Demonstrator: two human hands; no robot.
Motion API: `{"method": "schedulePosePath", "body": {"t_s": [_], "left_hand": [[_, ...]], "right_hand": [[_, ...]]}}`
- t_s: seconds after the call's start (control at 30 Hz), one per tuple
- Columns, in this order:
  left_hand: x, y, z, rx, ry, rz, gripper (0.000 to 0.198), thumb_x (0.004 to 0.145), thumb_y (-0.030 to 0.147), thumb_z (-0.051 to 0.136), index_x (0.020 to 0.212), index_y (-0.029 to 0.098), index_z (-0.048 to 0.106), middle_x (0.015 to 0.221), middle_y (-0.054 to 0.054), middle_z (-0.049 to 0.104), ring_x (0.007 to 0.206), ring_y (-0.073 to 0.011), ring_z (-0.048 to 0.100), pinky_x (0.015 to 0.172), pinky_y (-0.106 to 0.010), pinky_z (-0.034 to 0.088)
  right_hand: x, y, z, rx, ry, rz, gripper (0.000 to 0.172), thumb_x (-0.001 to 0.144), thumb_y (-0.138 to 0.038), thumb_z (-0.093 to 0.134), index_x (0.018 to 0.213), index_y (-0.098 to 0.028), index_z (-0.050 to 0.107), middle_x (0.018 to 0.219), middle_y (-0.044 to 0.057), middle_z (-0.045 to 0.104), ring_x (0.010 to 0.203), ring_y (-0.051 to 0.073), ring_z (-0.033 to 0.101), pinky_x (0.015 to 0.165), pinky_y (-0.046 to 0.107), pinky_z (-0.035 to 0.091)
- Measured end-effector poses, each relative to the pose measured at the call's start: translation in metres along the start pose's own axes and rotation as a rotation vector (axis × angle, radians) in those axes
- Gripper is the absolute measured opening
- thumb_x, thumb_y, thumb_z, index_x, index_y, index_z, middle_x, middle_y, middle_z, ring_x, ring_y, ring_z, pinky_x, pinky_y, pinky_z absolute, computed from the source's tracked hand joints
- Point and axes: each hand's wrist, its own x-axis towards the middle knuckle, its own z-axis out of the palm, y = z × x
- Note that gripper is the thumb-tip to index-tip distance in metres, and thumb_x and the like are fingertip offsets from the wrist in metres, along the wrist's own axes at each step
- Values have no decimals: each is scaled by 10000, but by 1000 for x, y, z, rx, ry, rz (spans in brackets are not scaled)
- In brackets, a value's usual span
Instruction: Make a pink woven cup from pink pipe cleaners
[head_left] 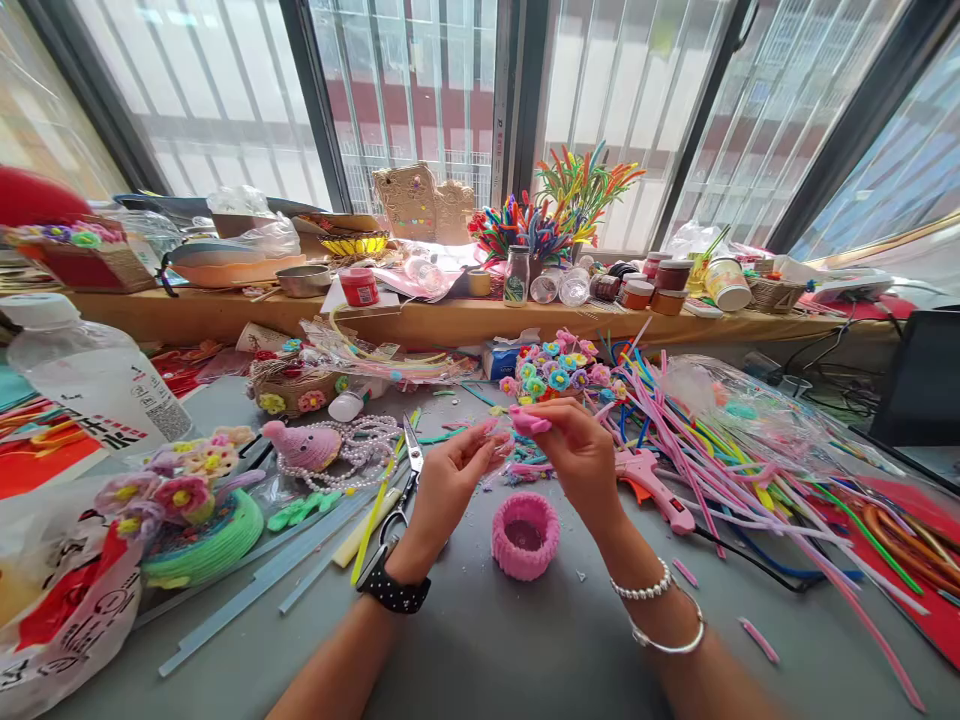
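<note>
My left hand [448, 482] and my right hand [576, 455] are raised together over the grey table [525, 650], both pinching a short pink pipe cleaner piece [525, 424] between their fingertips. Just below them stands a small round pink basket [525, 536] wound from pipe cleaner. A black watch sits on my left wrist and bead and metal bracelets on my right. Scissors [409, 480] lie left of my left hand. A pink glue gun [652, 480] lies right of my right hand.
Loose pink and coloured pipe cleaners [750, 480] spread over the right side. A green basket with flowers [202, 530], a pink knitted figure [300, 447], pearl beads, glue sticks and a plastic bottle [90, 375] crowd the left. Jars and cups line the window shelf [480, 320].
</note>
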Motion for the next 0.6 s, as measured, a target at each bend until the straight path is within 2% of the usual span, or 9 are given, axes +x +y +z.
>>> {"method": "schedulePosePath", "body": {"t_s": [0.07, 0.13, 0.23, 0.3, 0.37, 0.43, 0.5, 0.6], "left_hand": [[-1, -2, 0, 128, -32, 95, 294, 743, 262, 568, 1004, 146, 640, 945, -41, 698, 858, -190, 637, 745, -270, 513], [-3, -4, -1, 268, -28, 170, 256, 758, 235, 538, 964, 147, 662, 874, -28, 703, 803, -177, 631, 691, -246, 505], [-3, -5, -2, 306, -50, 190, 271, 767, 239, 528, 990, 154, 656, 890, -29, 697, 809, -177, 628, 703, -251, 505], [-1, -5, -2, 211, -85, 140, 315, 761, 272, 546, 1041, 158, 632, 972, -44, 686, 877, -192, 628, 772, -282, 505], [0, -4, -2, 99, -90, 45, 369, 741, 312, 573, 1067, 143, 614, 992, -67, 684, 919, -209, 627, 816, -313, 501], [1, -2, -2, 29, -75, -41, 401, 724, 330, 593, 1067, 125, 609, 965, -81, 692, 924, -221, 630, 816, -330, 505], [1, 0, -2, 17, -74, -66, 392, 723, 321, 595, 1062, 125, 612, 968, -78, 691, 921, -221, 629, 811, -332, 507], [0, -1, -3, 89, -90, 17, 322, 735, 290, 579, 1018, 150, 641, 952, -51, 693, 884, -206, 630, 792, -318, 511]], "right_hand": [[-5, -6, 6, -182, -105, -133, 188, 755, -119, 580, 851, -237, 689, 838, 36, 661, 825, 160, 592, 763, 317, 477], [-10, -8, 12, -280, -136, -202, 216, 762, -101, 558, 869, -234, 690, 838, 45, 666, 828, 167, 586, 756, 323, 475], [-10, -4, 13, -231, -152, -120, 185, 753, -123, 578, 841, -235, 696, 820, 38, 668, 810, 167, 592, 742, 321, 479], [-5, -1, 7, -59, -82, 35, 123, 746, -173, 602, 805, -230, 693, 777, 23, 665, 758, 158, 605, 700, 310, 491], [1, 1, 0, 141, 63, 161, 83, 745, -232, 614, 797, -225, 678, 743, 4, 661, 705, 145, 609, 666, 301, 497], [5, 1, -5, 208, 157, 150, 83, 741, -239, 623, 809, -236, 669, 757, -7, 656, 716, 139, 607, 686, 299, 494], [4, -2, -6, 82, 89, 36, 113, 736, -200, 626, 819, -257, 677, 799, -3, 652, 767, 144, 601, 727, 303, 485], [-3, -5, 1, -224, -155, -150, 182, 748, -158, 593, 836, -281, 694, 795, 16, 653, 781, 161, 590, 721, 311, 479]]}}
